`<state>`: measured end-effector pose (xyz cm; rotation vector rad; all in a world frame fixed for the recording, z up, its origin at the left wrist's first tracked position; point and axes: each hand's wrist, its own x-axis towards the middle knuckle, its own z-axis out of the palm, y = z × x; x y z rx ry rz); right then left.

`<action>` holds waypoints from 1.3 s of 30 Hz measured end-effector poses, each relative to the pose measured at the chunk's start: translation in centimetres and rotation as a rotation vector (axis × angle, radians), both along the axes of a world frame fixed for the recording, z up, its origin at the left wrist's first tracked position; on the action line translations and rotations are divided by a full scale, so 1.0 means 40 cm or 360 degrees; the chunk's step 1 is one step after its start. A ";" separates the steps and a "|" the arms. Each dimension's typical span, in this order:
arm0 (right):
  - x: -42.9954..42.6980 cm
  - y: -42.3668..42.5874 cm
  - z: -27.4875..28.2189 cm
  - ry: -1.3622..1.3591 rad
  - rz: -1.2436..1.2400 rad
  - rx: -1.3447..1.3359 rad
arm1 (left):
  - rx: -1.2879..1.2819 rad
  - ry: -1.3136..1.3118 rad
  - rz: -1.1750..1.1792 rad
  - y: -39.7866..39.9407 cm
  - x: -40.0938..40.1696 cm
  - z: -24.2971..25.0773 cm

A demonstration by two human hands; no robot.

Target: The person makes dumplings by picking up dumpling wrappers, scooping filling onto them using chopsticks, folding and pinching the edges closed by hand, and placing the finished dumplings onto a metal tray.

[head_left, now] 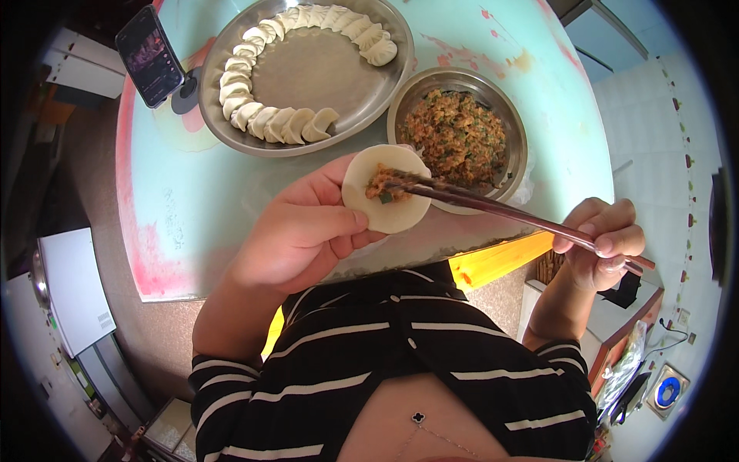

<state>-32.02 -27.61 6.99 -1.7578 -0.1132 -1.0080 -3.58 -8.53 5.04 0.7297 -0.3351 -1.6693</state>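
Observation:
A round dumpling wrapper (398,216) lies flat across the fingers of my left hand (306,225), its thumb pressing the lower edge. A small heap of minced filling (381,183) with green bits sits on the wrapper. My right hand (603,242) grips a pair of dark wooden chopsticks (508,212) near their back ends, and their tips touch the heap. Just beyond the wrapper stands a steel bowl (519,144) of chopped filling (459,136). Farther left, a large round steel tray (312,75) carries a curved row of pleated dumplings (236,86) along its rim.
A phone (150,58) stands on a round-based holder at the table's far left. The pale green table (190,173) has worn red patches along its edge. Yellow wood (499,260) shows under the near edge. A white appliance (75,289) stands off to the left.

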 end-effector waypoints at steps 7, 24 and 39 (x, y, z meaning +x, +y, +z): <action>0.013 -0.006 0.002 0.0034 0.0089 -0.0076 | 0.0021 -0.0050 0.0026 0.018 0.005 0.006; 0.060 0.002 -0.020 0.0207 0.0043 0.0486 | -0.0015 -0.0104 0.0069 0.028 0.000 -0.008; -0.052 -0.006 -0.058 0.0158 -0.0541 0.0531 | 0.0109 -0.0032 0.0343 0.087 0.018 -0.009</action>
